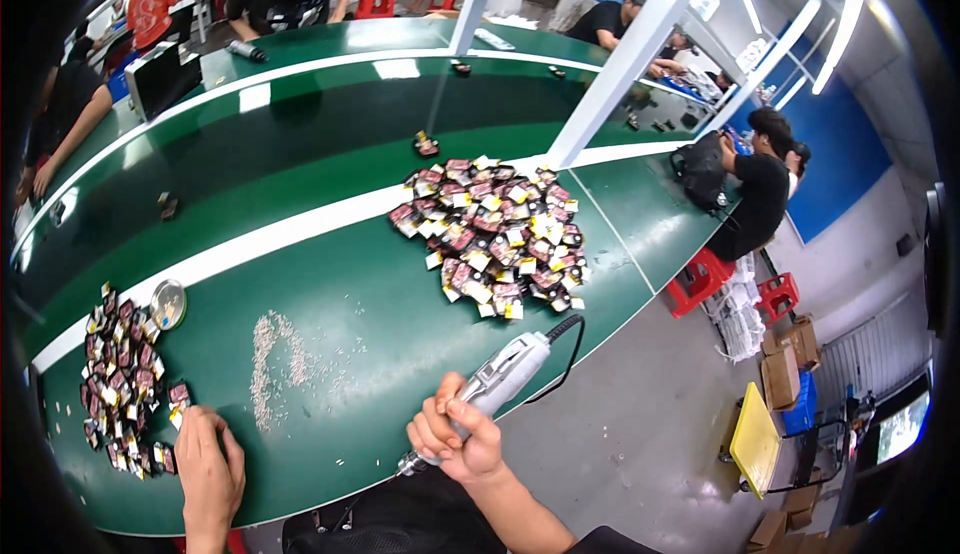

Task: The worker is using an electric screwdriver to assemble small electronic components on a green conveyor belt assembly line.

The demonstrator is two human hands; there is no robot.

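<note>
My right hand (455, 432) is wrapped round a grey electric screwdriver (508, 369). Its bit end points down and left, near the green table's front edge, and a black cable loops from its upper end. At the left, my left hand (212, 459) has its fingers closed by a small black part with a reddish face and white label (179, 401), which appears pinched at the fingertips. Just left of that hand lies a pile of similar parts (122, 379). Between the hands, tiny pale screws or pins (265, 364) are scattered in a curved heap on the tabletop.
A larger pile of the parts (490, 234) lies at the centre back. A round shallow dish (168, 304) sits beside the left pile. Beyond runs a dark conveyor belt (330, 104) with a few parts. A white post (635, 64) rises nearby; another person (755, 189) sits at the right.
</note>
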